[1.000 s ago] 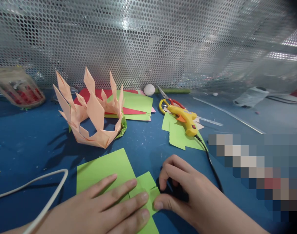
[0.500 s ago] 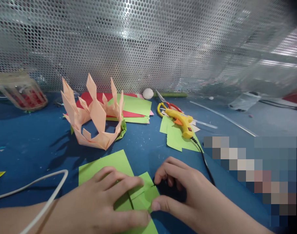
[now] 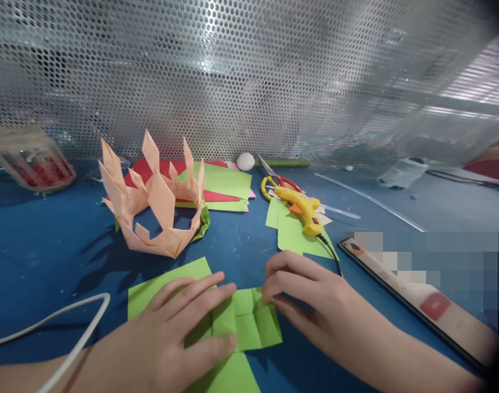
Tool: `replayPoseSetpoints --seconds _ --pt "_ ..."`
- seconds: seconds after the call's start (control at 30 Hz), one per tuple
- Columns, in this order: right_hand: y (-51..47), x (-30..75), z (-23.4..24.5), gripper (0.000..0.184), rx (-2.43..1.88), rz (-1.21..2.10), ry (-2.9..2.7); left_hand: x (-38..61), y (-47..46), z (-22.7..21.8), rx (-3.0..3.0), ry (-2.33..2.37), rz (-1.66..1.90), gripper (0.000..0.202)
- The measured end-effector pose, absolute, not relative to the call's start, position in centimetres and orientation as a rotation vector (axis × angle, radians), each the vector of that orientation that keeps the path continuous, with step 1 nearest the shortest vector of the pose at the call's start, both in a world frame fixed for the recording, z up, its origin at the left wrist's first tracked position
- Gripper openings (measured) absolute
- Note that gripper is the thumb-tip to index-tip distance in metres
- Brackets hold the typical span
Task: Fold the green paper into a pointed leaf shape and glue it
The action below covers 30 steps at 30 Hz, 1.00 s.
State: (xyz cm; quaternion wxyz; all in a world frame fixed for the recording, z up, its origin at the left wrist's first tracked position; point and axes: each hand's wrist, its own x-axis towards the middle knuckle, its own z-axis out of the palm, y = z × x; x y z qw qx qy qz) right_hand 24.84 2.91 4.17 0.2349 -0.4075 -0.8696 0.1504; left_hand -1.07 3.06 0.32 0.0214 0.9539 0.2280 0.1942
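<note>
My left hand [image 3: 179,333] lies flat with its fingers spread. It presses the left part of a small creased sheet of green paper [image 3: 246,319] down on a larger green sheet [image 3: 229,376]. Fold lines cross the small sheet, and its right side tilts up a little. My right hand [image 3: 315,295] pinches that sheet's right edge between thumb and fingers; the fingertips partly cover the edge. Beyond my left hand stands a peach folded-paper crown [image 3: 161,199] with pointed tips and a green piece at its right side.
A yellow glue gun [image 3: 301,207] rests on green paper scraps, with scissors [image 3: 269,169] behind it. Stacked coloured paper [image 3: 227,180] lies behind the crown. A phone [image 3: 388,284] lies right, a jar [image 3: 32,158] far left. A white cable [image 3: 97,316] crosses my left forearm.
The small green sheet is now spread wider to the right, showing more creases. My right fingers have closed on its edge, and my left hand has shifted slightly left. The view has moved slightly.
</note>
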Motion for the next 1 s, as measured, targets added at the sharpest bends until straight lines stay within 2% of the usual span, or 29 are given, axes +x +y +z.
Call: replayPoseSetpoints --seconds 0.13,0.27,0.4,0.5,0.6,0.7,0.87,1.0 --pt "2.6 24.9 4.8 0.029 -1.086 0.300 -2.481 -1.4 3.1 -0.8 3.001 0.639 0.606 0.045" --pt "2.0 24.5 5.9 0.005 -1.161 0.441 -2.403 -1.5 3.1 -0.8 3.050 0.689 0.582 0.045" --pt "2.1 24.1 5.4 0.013 -1.266 0.604 -2.323 -1.2 3.0 0.3 3.082 0.646 0.652 0.033" --pt "2.5 23.9 4.6 0.011 -1.243 0.735 -2.292 -1.0 3.0 1.0 3.097 0.540 0.692 0.037" --pt "2.5 23.8 4.4 0.013 -1.236 0.764 -2.302 -1.0 3.1 1.2 3.118 0.394 0.680 0.032" --pt "2.1 23.7 4.9 0.014 -1.144 0.624 -2.471 -1.1 3.0 0.9 3.162 0.382 0.640 0.029" --pt "1.8 23.8 6.1 0.022 -0.933 0.156 -2.849 -1.1 2.9 0.7 3.179 0.395 0.652 0.029" --pt "1.9 23.8 6.0 0.030 -0.800 -0.067 -2.915 -0.9 3.0 1.2 3.194 0.388 0.701 0.031"
